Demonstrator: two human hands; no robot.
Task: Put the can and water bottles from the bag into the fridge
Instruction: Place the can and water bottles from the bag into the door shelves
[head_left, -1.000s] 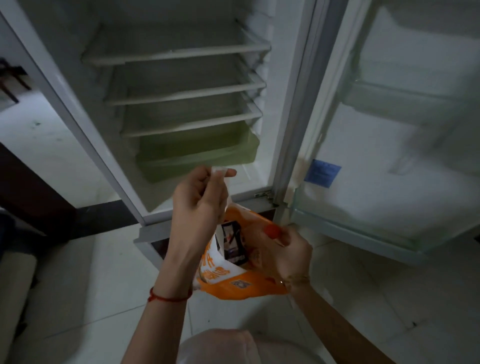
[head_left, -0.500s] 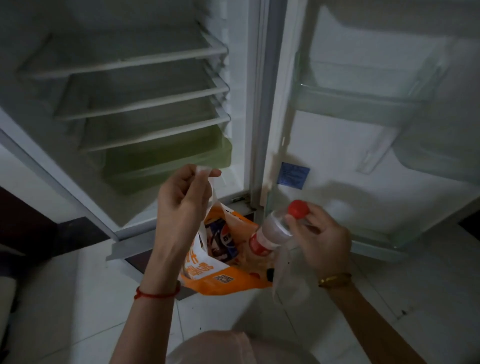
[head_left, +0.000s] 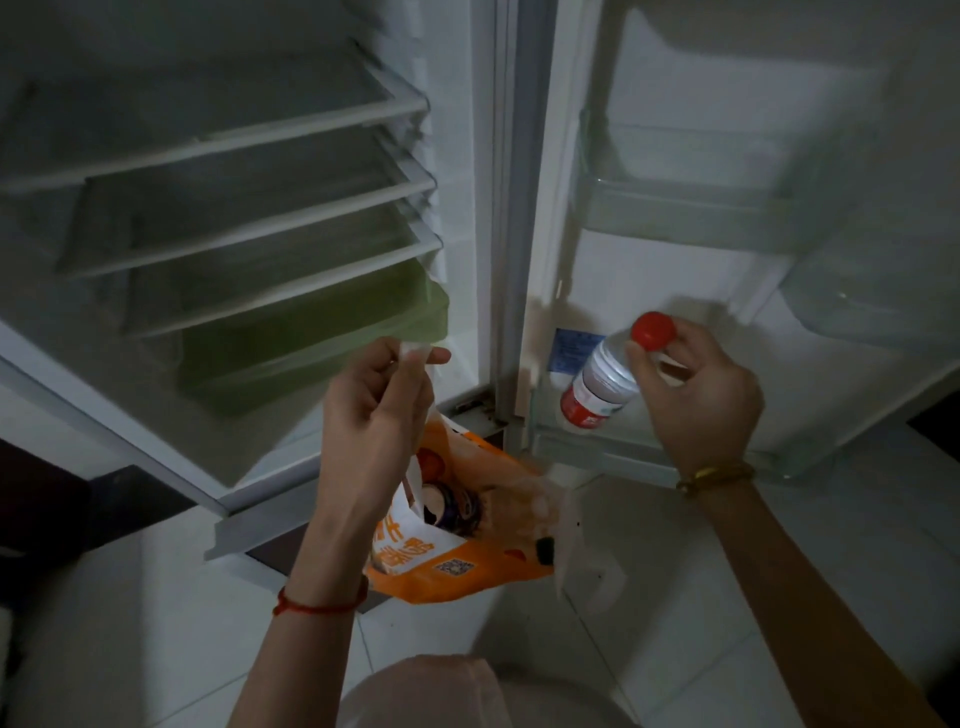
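Observation:
My left hand (head_left: 376, 410) pinches the white handle of an orange and white bag (head_left: 483, 551), which hangs in front of the open fridge. Inside the bag I see the top of a can (head_left: 452, 506) and a red cap (head_left: 427, 460). My right hand (head_left: 701, 395) grips a clear water bottle (head_left: 602, 384) with a red cap and red label by its neck. The bottle is tilted and hangs just above the lowest door shelf (head_left: 613, 452) of the fridge door.
The fridge body (head_left: 467, 249) stands open at left with several bare shelves and a green drawer (head_left: 311, 348). The open door at right has an upper clear door shelf (head_left: 691, 208). White tiled floor (head_left: 675, 597) lies below. My knee shows at bottom centre.
My right hand has lifted the water bottle out of the bag and carried it right and up to the fridge door. The left hand still holds the bag handle.

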